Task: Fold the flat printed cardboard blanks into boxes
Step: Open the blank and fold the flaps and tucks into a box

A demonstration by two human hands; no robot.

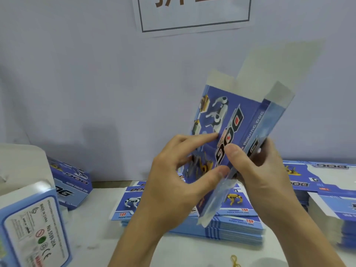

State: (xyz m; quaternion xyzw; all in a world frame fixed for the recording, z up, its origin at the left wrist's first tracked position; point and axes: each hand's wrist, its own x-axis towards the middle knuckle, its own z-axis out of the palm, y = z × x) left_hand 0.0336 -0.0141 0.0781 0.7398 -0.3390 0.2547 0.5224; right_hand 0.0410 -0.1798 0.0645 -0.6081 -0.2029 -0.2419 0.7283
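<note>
I hold one blue printed cardboard blank point(234, 120) upright above the table, partly opened into a sleeve, its grey inner flaps sticking up at the top. My left hand point(181, 176) grips its lower left part, fingers spread on the printed face with the robot dogs and thumb near the fold. My right hand point(258, 170) pinches the right edge, thumb on the front and fingers behind. Beneath both hands lies a stack of flat blanks point(237, 224).
Folded boxes stand at the left: one close by point(36, 224) with a white label, another behind it point(71, 184). More flat blanks are piled at the right point(327, 182). A yellow rubber band point(235, 262) lies at the front edge. A wall with a paper sign point(194, 14) is behind.
</note>
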